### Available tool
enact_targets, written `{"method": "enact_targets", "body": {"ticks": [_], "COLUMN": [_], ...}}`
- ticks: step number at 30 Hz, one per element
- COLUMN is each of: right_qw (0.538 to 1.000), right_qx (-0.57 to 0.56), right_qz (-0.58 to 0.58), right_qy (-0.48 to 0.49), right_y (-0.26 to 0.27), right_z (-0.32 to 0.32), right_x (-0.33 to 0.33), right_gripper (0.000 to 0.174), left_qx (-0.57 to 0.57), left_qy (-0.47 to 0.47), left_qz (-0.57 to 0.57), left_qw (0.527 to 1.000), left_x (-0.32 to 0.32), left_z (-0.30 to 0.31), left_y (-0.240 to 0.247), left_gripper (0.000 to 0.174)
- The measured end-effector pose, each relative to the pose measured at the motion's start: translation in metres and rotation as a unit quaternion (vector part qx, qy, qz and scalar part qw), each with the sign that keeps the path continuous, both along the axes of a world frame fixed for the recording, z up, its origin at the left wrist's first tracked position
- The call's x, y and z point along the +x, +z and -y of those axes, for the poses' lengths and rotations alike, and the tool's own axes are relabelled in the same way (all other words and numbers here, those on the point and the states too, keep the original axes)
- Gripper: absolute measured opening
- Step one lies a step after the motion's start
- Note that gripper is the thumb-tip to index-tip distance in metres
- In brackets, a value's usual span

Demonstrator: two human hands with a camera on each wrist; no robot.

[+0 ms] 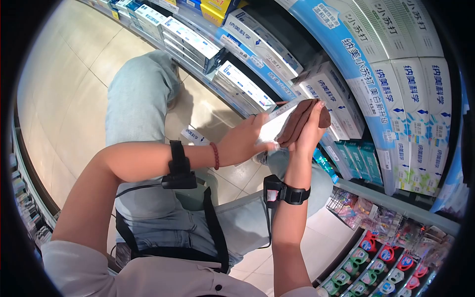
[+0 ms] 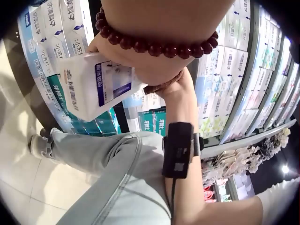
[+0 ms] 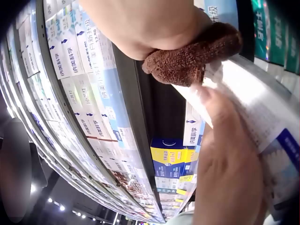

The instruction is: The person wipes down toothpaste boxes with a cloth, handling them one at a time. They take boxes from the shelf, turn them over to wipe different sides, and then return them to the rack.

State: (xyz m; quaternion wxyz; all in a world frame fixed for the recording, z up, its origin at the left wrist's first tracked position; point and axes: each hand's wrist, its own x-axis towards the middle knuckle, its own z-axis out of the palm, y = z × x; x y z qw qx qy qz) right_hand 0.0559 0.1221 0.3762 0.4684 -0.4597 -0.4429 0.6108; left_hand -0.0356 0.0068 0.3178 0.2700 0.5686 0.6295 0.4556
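My left hand (image 1: 243, 139), with a red bead bracelet on its wrist, grips a white box (image 1: 275, 126) in front of the shelf. In the left wrist view the white box (image 2: 80, 89) carries a dark blue printed panel. My right hand (image 1: 309, 132) holds a folded brown cloth (image 1: 296, 123) against the far end of the box. Up close in the right wrist view, the brown cloth (image 3: 187, 61) looks like fuzzy towelling and overlaps the box's edge. The left thumb (image 3: 213, 101) lies along the box right by the cloth.
Shelves of white toothpaste boxes (image 1: 413, 94) curve along the right. More white boxes (image 1: 245, 86) stand on a lower shelf, with teal boxes (image 1: 358, 161) nearby. Hanging packets (image 1: 396, 222) and red and green goods are at lower right. My bent knee (image 1: 141, 79) is close to the shelf.
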Motion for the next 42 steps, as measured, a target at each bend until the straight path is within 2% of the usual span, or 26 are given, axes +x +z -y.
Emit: {"method": "enact_targets", "body": {"ticks": [3,5,7,8,9,11,13,14,16,17,18,20,23,24,25,27,28,30,32,33,35,36,38,39,41,42], "right_qw": [0.984,0.938,0.919,0.922,0.923,0.955,0.954,0.969,0.988,0.996,0.992,0.979,0.994,0.991,0.988,0.979,0.983,0.984,0.987,0.987,0.976,0.969,0.973,0.974,0.972,0.968], "right_qx": [-0.063,-0.151,-0.216,-0.184,-0.152,-0.170,-0.151,-0.108,-0.023,0.019,-0.007,-0.057,0.032,0.055,0.077,0.119,0.077,-0.006,-0.019,-0.025,-0.032,-0.035,0.001,0.020,0.057,0.066], "right_qz": [-0.161,-0.268,-0.272,-0.259,-0.244,-0.151,-0.163,-0.153,-0.131,-0.087,-0.123,-0.192,-0.047,-0.037,-0.026,-0.005,-0.012,-0.027,-0.066,-0.086,-0.088,-0.089,-0.042,-0.019,0.076,0.125], "right_qy": [0.048,0.159,0.183,0.220,0.257,0.191,0.201,0.163,0.084,0.024,0.022,0.031,0.097,0.116,0.132,0.163,0.166,0.174,0.146,0.130,0.195,0.226,0.227,0.226,0.213,0.208], "right_y": [-0.005,-0.007,-0.015,-0.013,-0.010,-0.014,-0.014,-0.015,-0.016,-0.018,-0.015,-0.013,-0.016,-0.019,-0.023,-0.031,-0.034,-0.038,-0.037,-0.036,-0.037,-0.037,-0.042,-0.046,-0.049,-0.048], "right_z": [-0.001,-0.002,-0.002,0.000,0.004,0.009,0.011,0.010,0.010,0.007,0.004,0.004,0.032,0.042,0.053,0.071,0.077,0.086,0.090,0.092,0.082,0.076,0.072,0.070,0.066,0.067], "right_x": [-0.004,-0.001,0.000,-0.004,-0.008,-0.007,-0.010,-0.011,-0.014,-0.013,-0.009,-0.007,-0.019,-0.026,-0.033,-0.043,-0.043,-0.042,-0.042,-0.042,-0.037,-0.035,-0.034,-0.033,-0.027,-0.021], "right_gripper": [0.041,0.051,0.055,0.057,0.059,0.052,0.046,0.046,0.046,0.044,0.044,0.045,0.051,0.058,0.064,0.078,0.079,0.080,0.073,0.070,0.060,0.054,0.049,0.046,0.051,0.053], "left_qx": [-0.060,-0.061,-0.064,-0.098,-0.184,-0.209,-0.195,-0.190,-0.209,-0.212,-0.169,-0.107,0.027,0.077,0.047,0.007,0.007,-0.001,-0.013,-0.018,-0.030,-0.038,-0.052,-0.016,0.058,0.050], "left_qy": [0.037,0.031,0.017,-0.031,-0.089,-0.094,-0.103,-0.107,-0.073,-0.052,-0.044,-0.019,0.013,0.021,-0.014,-0.009,-0.010,0.002,0.001,-0.013,-0.043,-0.032,-0.011,-0.009,-0.002,0.003], "left_qz": [0.165,0.240,0.314,0.334,0.422,0.494,0.502,0.503,0.297,0.190,0.165,0.240,0.298,0.307,0.543,0.591,0.526,0.521,0.494,0.517,0.560,0.547,0.520,0.514,0.501,0.531], "left_qw": [0.984,0.968,0.947,0.937,0.883,0.839,0.836,0.836,0.929,0.957,0.971,0.965,0.954,0.949,0.838,0.806,0.851,0.854,0.869,0.856,0.827,0.836,0.852,0.858,0.864,0.846], "left_x": [-0.003,-0.006,-0.012,-0.023,-0.035,-0.040,-0.035,-0.034,-0.028,-0.023,-0.017,-0.010,-0.009,-0.012,-0.023,-0.049,-0.060,-0.060,-0.060,-0.060,-0.058,-0.060,-0.065,-0.068,-0.072,-0.078], "left_z": [-0.003,-0.006,-0.013,-0.015,-0.012,-0.012,-0.014,-0.014,-0.012,-0.009,-0.003,-0.001,-0.010,-0.015,-0.016,-0.020,-0.021,-0.019,-0.017,-0.014,-0.007,-0.008,-0.011,-0.012,-0.013,-0.010], "left_y": [-0.001,-0.004,-0.007,0.006,0.020,0.026,0.017,0.013,0.011,0.014,0.018,0.012,-0.008,-0.015,-0.019,-0.002,0.001,0.005,0.005,0.005,0.016,0.016,0.016,0.017,0.026,0.028], "left_gripper": [0.053,0.051,0.053,0.056,0.055,0.059,0.055,0.053,0.047,0.045,0.048,0.045,0.045,0.046,0.054,0.059,0.063,0.065,0.065,0.065,0.064,0.063,0.063,0.058,0.050,0.041]}}
